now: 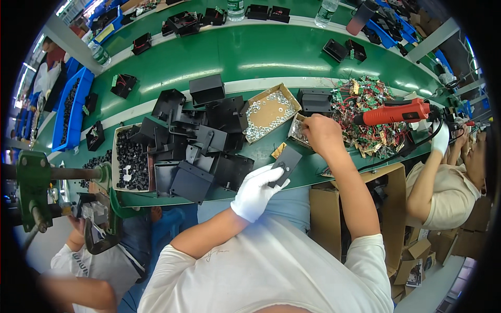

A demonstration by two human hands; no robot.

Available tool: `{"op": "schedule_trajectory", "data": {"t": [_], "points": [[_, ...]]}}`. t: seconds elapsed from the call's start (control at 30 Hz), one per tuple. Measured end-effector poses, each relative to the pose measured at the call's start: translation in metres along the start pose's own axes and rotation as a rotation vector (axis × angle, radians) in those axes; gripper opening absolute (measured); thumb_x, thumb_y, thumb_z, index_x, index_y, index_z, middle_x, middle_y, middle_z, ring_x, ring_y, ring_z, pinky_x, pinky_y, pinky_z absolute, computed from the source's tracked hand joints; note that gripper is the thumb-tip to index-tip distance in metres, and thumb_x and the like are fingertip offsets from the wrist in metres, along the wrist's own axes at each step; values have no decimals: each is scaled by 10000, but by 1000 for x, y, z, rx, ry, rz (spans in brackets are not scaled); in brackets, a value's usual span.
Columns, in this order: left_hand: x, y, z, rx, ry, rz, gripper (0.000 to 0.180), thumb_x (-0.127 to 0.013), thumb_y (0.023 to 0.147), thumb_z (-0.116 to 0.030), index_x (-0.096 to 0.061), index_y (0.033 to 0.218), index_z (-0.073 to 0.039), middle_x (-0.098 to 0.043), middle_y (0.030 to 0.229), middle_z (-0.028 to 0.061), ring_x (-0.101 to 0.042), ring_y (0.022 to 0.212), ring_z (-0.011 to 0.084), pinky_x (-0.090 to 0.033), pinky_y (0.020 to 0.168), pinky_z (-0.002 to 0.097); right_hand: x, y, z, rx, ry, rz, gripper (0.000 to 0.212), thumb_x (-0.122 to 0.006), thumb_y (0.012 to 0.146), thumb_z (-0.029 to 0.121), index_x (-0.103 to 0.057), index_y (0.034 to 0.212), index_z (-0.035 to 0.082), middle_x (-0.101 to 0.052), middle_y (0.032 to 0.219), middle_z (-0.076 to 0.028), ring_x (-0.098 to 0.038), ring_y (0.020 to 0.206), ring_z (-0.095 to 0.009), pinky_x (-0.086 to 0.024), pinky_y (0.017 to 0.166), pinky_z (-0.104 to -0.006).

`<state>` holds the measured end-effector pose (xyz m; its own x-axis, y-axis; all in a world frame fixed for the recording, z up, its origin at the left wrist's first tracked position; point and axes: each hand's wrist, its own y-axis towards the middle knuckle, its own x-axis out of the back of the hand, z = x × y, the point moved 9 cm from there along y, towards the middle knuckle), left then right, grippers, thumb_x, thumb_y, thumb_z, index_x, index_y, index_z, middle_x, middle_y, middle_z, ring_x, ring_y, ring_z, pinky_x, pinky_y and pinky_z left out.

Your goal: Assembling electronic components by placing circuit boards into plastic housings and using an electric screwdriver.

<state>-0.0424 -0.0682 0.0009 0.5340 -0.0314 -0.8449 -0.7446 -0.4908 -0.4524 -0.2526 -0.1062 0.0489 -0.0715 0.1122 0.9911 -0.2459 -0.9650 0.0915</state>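
My left hand [257, 192], in a white glove, grips a flat black plastic case part [289, 160] above the table's near edge. A small round fitting sits on the part's face next to the thumb. My bare right hand [324, 134] dips its fingertips into a small cardboard box [298, 137] of small, shiny pieces. Those fingers are curled together, and whatever is between them is hidden. Just left of that box lies a cardboard tray [269, 112] scattered with washer-like metal rings. A small yellowish piece [278, 151] rests on the green table beyond the held part.
Black plastic cases [192, 180] are piled left of centre, beside a box of black knob-like parts [133, 161]. At right, a red power screwdriver [394, 112] lies over wired circuit boards [365, 136]. A green press [34, 182] stands far left. Co-workers sit on both sides.
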Motion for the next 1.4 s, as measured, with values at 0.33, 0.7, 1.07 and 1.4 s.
{"op": "schedule_trajectory", "data": {"t": [0.33, 0.7, 1.07, 1.4], "points": [[-8, -2, -1, -5, 30, -23, 162, -628, 950, -17, -711, 1070, 54, -693, 1140, 137, -620, 1105, 231, -498, 1045, 393, 19, -47, -15, -410, 1243, 9, 177, -770, 840, -18, -718, 1009, -9, -755, 850, -81, -665, 672, -139, -512, 610, -249], [-9, -3, -25, -352, 795, -141, 163, -764, 902, -107, -760, 972, 40, -615, 1106, 81, -589, 973, 175, -492, 851, 271, 23, -104, 32, -491, 1433, 88, 231, -789, 809, -97, -696, 1007, -23, -743, 836, -85, -671, 675, -112, -526, 630, -193], [-8, -5, -24, -343, 738, -134, 219, -799, 877, -136, -776, 1008, 38, -595, 1138, 87, -587, 989, 187, -495, 857, 281, 36, -107, 42, -555, 1367, 70, 182, -774, 831, -86, -674, 969, -20, -742, 834, -86, -674, 672, -118, -537, 647, -199], [-7, -4, -24, -339, 709, -163, 173, -750, 885, -119, -758, 948, 42, -630, 1002, 67, -556, 962, 167, -436, 887, 287, 38, -111, 36, -583, 1363, 27, 189, -769, 849, -75, -677, 1006, -24, -742, 837, -102, -675, 684, -124, -542, 663, -201]]}}
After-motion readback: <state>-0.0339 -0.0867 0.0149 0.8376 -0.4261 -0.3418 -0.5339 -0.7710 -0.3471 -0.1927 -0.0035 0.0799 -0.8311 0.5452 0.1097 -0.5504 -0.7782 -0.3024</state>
